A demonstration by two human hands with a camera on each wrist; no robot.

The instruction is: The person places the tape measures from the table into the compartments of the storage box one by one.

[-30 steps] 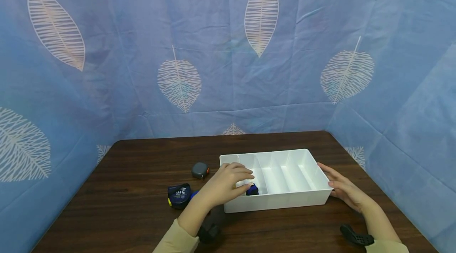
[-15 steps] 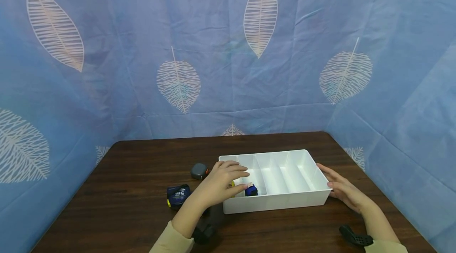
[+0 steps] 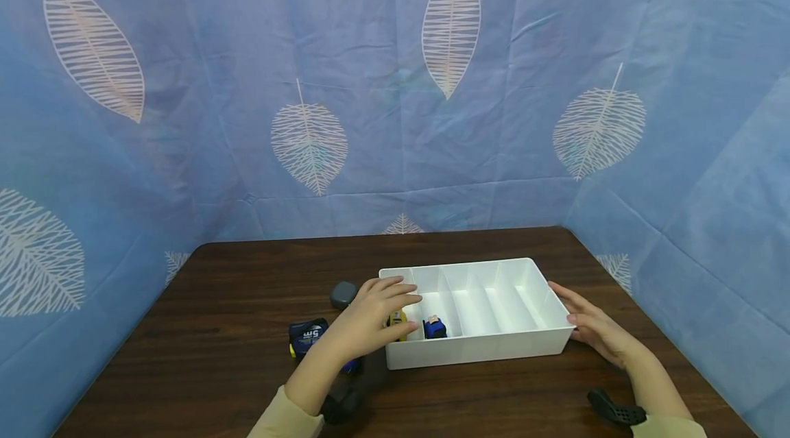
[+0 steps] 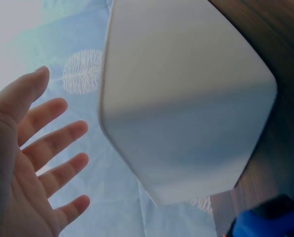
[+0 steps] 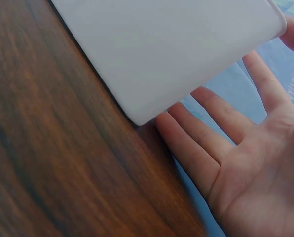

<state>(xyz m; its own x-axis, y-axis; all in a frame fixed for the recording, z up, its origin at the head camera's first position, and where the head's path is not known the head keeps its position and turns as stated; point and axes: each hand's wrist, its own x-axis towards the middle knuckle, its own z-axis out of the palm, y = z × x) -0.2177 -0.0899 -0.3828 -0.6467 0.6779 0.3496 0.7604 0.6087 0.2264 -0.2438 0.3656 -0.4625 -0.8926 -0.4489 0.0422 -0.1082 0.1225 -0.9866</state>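
Above the left end of a white compartment tray (image 3: 481,350), my left hand (image 3: 367,321) is spread with nothing in its fingers; in the left wrist view the fingers stand apart from the tray's end wall (image 4: 186,98). Partly behind this hand, a yellow tape measure (image 3: 398,318) lies in the leftmost compartment. A blue tape measure (image 3: 435,327) sits in the compartment beside it. My right hand (image 3: 599,328) rests at the tray's right end, thumb near the rim and straight fingers (image 5: 221,111) along the outer wall.
Left of the tray, a dark 5m tape measure (image 3: 307,336) and a grey tape measure (image 3: 343,295) lie on the dark wooden table (image 3: 247,301). A blue item (image 3: 350,365) is mostly hidden behind the left forearm. Blue leaf-patterned cloth (image 3: 382,116) hangs around the table.
My left hand has drawn back leftward from the blue tape measure, uncovering it and the yellow one in the tray. The right hand and tray have stayed nearly still.
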